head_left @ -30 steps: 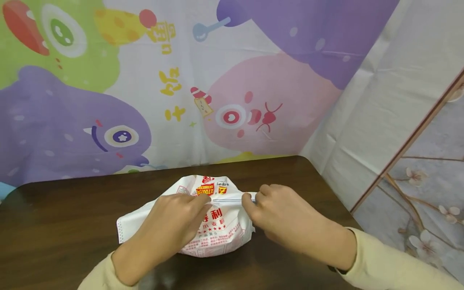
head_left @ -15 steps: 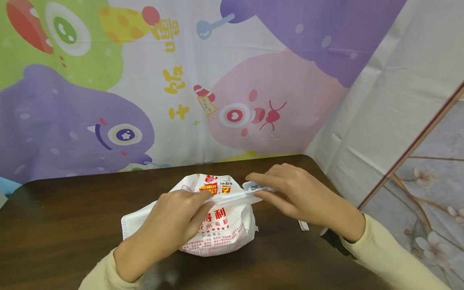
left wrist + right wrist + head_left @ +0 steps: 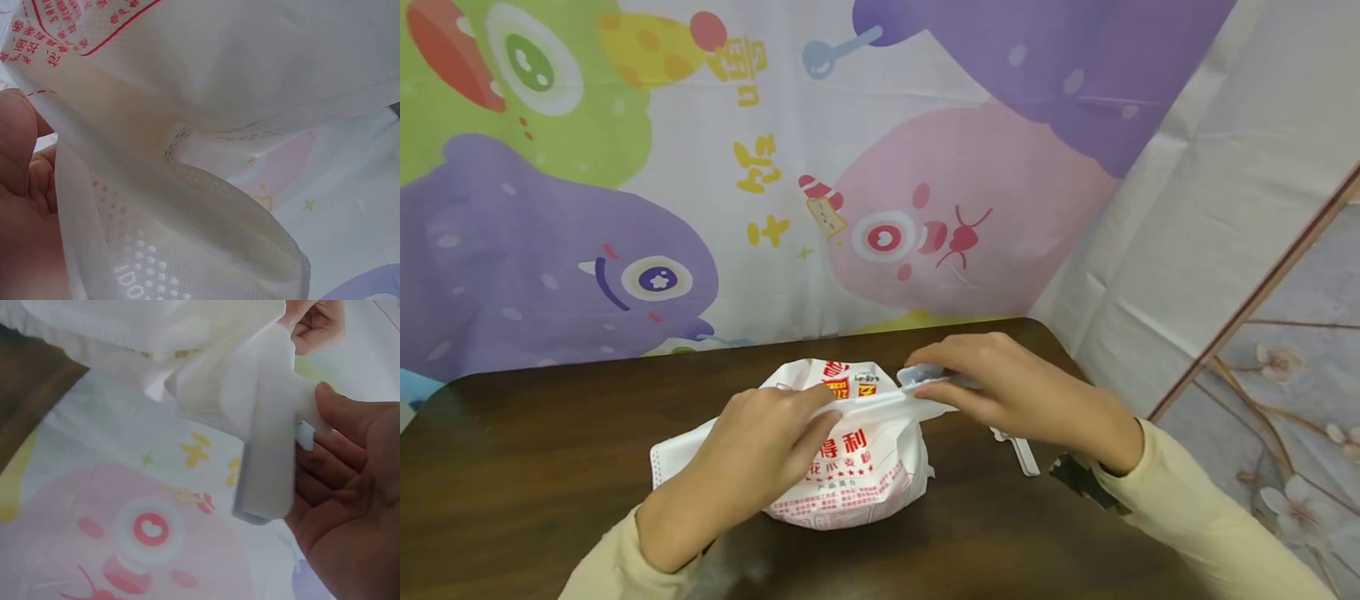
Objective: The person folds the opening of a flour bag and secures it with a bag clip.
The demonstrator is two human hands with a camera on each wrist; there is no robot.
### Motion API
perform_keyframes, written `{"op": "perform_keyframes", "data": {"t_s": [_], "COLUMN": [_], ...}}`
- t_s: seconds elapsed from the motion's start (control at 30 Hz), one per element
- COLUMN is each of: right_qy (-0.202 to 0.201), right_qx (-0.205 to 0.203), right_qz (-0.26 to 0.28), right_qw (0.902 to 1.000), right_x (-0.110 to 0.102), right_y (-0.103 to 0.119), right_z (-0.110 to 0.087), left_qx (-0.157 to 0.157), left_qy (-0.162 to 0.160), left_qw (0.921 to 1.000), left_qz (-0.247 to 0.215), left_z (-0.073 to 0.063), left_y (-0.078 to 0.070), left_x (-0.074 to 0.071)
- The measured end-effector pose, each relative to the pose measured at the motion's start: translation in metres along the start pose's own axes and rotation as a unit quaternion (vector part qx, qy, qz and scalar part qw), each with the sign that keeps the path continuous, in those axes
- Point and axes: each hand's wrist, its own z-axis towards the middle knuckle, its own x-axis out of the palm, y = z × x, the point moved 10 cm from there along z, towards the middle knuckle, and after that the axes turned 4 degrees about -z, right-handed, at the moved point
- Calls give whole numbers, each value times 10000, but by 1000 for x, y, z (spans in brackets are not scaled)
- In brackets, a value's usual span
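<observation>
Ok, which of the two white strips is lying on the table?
The slim white strip on the table, below the right hand in the head view; the other white strip is against the bag, pinched by that hand.

The left hand is holding the side of a white printed bag. Red Chinese writing is showing at the top left, and white dots are sitting lower. Behind, a pale cloth is showing a green star and a purple curve.

Home-like room | cartoon wall cloth | wood-look table | blossom-print panel
</observation>
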Motion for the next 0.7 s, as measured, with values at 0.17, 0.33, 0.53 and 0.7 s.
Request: {"op": "perform_keyframes", "data": {"t_s": [0.17, 0.33, 0.53, 0.7], "right_qy": [-324, -742, -1538, -1804], "right_qx": [-287, -506, -882, -867], "right_qz": [110, 307, 252, 142], "right_qw": [9990, 9955, 9838, 9797], "right_x": [-1, 0, -2, -8], "right_y": [5, 8, 15, 15], "right_z": [-3, -9, -17, -19], "left_qx": [5, 28, -151, -320], "left_qy": [-5, -19, 101, 163], "left_qw": [10000, 10000, 9984, 9951], "left_qz": [-15, -58, -540, -923], "left_z": [1, 0, 4, 5], "left_y": [1, 2, 10, 15], "left_x": [0, 0, 0, 0]}}
